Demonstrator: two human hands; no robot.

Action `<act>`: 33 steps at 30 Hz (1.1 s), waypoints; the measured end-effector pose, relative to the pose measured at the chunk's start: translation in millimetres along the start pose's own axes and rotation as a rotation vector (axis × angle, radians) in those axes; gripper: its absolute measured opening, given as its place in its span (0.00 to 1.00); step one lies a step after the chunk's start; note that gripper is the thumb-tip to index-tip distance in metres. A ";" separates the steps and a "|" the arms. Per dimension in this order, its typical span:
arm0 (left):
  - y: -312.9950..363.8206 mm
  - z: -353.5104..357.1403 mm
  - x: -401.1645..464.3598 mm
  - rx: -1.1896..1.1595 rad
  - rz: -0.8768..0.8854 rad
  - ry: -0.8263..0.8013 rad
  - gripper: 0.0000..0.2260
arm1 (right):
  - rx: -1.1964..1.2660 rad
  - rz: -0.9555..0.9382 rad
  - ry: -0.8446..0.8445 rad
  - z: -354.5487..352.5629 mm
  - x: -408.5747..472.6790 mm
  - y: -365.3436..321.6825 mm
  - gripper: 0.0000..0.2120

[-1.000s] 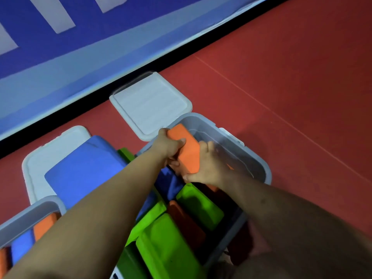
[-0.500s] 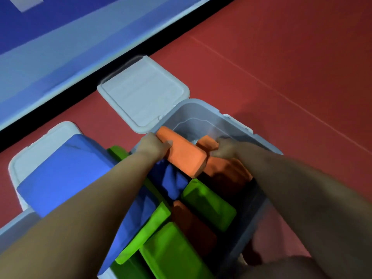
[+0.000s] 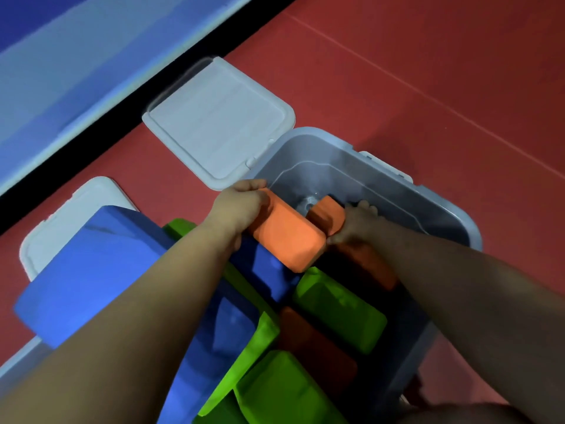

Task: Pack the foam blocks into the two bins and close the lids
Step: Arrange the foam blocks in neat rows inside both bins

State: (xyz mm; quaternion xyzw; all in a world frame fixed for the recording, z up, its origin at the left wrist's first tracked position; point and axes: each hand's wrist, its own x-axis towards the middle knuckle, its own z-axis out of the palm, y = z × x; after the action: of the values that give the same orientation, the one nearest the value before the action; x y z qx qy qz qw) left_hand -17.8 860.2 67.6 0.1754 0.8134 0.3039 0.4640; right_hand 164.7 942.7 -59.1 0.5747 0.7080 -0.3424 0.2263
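Red flooring runs under everything, and nearest me green foam blocks [image 3: 339, 310] and a big blue foam slab [image 3: 91, 270] are already piled up in the grey plastic bin [image 3: 443, 215]. Both forearms reach out over that pile: the left hand [image 3: 238, 209] has its fingers curled over the end of a rounded orange foam block [image 3: 287, 237], while the right hand [image 3: 354, 221] grips a second orange block [image 3: 325, 214] deeper in the bin. Packing looks about half done, and next, I'd guess, both blocks need pressing flat into the far gap before the white hinged lid [image 3: 220, 117], lying open beyond, can close.
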 end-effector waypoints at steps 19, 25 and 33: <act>10.2 11.6 -9.5 0.305 0.120 0.078 0.16 | 0.327 -0.397 0.423 -23.5 -24.6 28.1 0.39; -5.9 3.7 2.0 0.623 0.281 -0.097 0.26 | 0.493 -0.456 0.306 -17.8 -17.4 28.6 0.39; -24.7 5.5 13.1 0.767 0.253 -0.160 0.34 | 0.567 -0.465 0.194 3.9 1.0 22.7 0.42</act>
State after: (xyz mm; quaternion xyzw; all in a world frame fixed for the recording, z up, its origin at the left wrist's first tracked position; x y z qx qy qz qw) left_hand -19.9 850.9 40.8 0.4573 0.8011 0.0190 0.3857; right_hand 186.2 942.8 -67.5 0.4682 0.7149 -0.5108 -0.0933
